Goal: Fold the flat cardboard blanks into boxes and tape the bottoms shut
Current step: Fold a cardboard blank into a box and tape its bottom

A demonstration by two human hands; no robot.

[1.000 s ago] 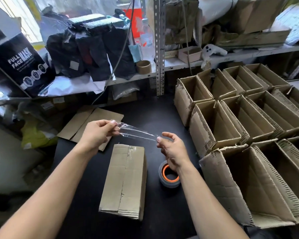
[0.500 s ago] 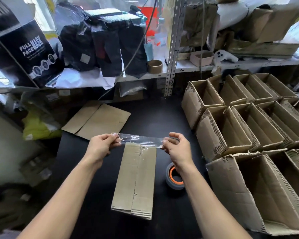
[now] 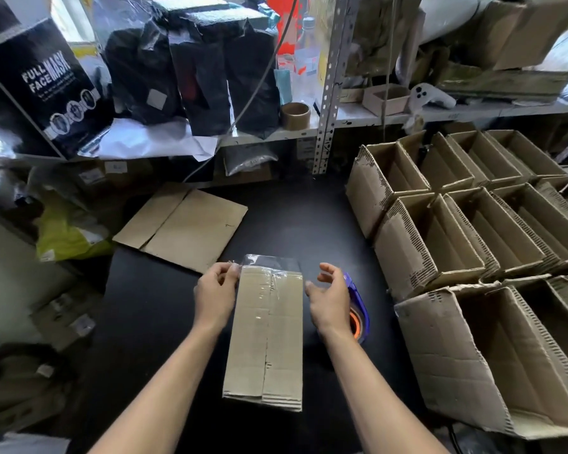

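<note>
The box (image 3: 266, 335) stands bottom-up on the black desk (image 3: 151, 322), between the two hands, its flaps closed along a centre seam. A strip of clear tape (image 3: 269, 262) lies across its far edge and overhangs beyond it. The left hand (image 3: 215, 294) sits just left of the box's far corner, its fingers (image 3: 232, 273) pinching the tape's left end. The right hand (image 3: 330, 298) hovers just right of the box, fingers loosely spread and holding nothing that I can see; whether they touch the tape's right end is unclear.

This looks like the taping step, with the strip laid but not pressed down. The next move likely calls for smoothing the tape onto the far edge and folding its overhang down the end wall.

Just beyond and under the right wrist lies the tape dispenser (image 3: 358, 314), close enough to be knocked. Further right, touching rows of finished open boxes (image 3: 440, 244) crowd that side. Beyond the left fingers a flat cardboard blank (image 3: 184, 229) waits. Past everything, a shelf (image 3: 374, 114) carries black bags, a brown tape roll (image 3: 295, 116) and clutter.
</note>
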